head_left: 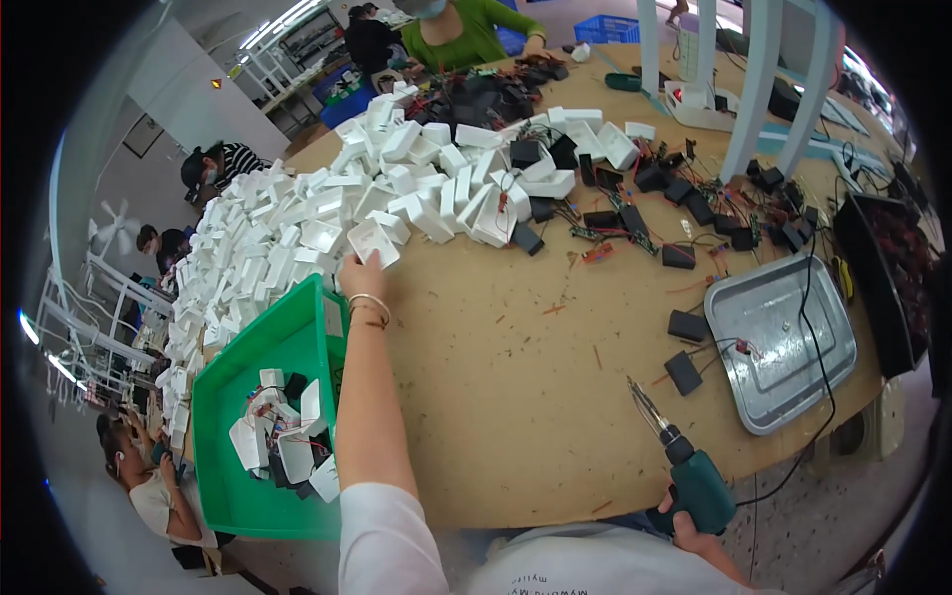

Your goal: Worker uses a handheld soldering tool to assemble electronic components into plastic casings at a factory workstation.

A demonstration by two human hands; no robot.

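Observation:
My left hand (pixel 361 277) reaches out to the front of a large heap of white plastic cases (pixel 268 223). Its thumb and fingers are closed on one open, box-like white case (pixel 374 244), whose hollow side shows. Low on the right, my right hand (pixel 684 524) grips the handle of a green pistol-shaped electric tool (pixel 702 488). The tool has a black collar and a long, thin metal tip pointing up and left over the table. Beneath my left forearm stands a green bin (pixel 220 436) with several white cases, black blocks and wires inside.
A metal tray (pixel 729 372) lies at the right, a black cable crossing it. Black blocks with wires and circuit boards (pixel 694 203) spread behind it, near pale uprights (pixel 751 89). A dark bin (pixel 873 288) stands at the far right. A person in green (pixel 461 35) sits opposite.

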